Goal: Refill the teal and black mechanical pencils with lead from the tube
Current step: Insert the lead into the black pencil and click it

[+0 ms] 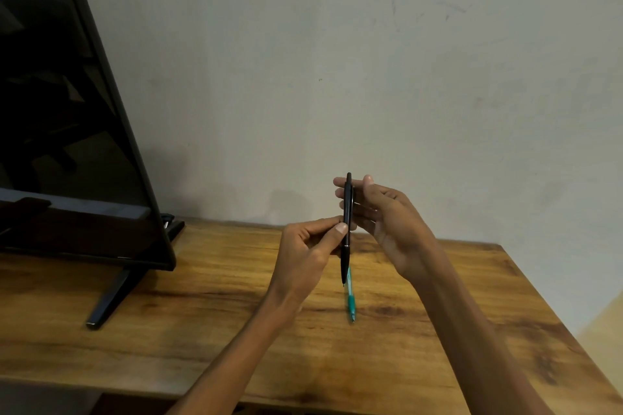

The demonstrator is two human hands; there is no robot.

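1. Two pencils are in view: one black, one teal.
2. The black pencil (347, 229) stands nearly upright in the air above the desk (202, 313), tip down, its top end level with the right fingertips.
3. The left hand (312, 248) pinches the black pencil at mid-barrel between thumb and forefinger; the other fingers are curled in toward the palm.
4. The right hand (381, 216) sits just behind and to the right of the upper half of the black pencil, its fingers fairly straight and reaching toward the barrel. Whether they touch or grip it cannot be told, since the barrel hides the contact.
5. The teal pencil (350, 300) lies flat on the desk, about midway along its width and nearer the back edge than the front, tip pointing toward the front edge. Its upper end is hidden behind the lower part of the black pencil.
6. Neither hand touches the teal pencil.
7. No lead tube can be made out in this view.
8. One dark monitor (67, 128) stands at the desk's back left corner, screen off, tilted in the view. One foot of its stand (111, 296) reaches toward the front edge.
9. One plain pale wall (371, 61) rises behind the desk's back edge, with a few faint scuff marks toward the upper right.
10. Two bare forearms come in from the front edge, one per hand.
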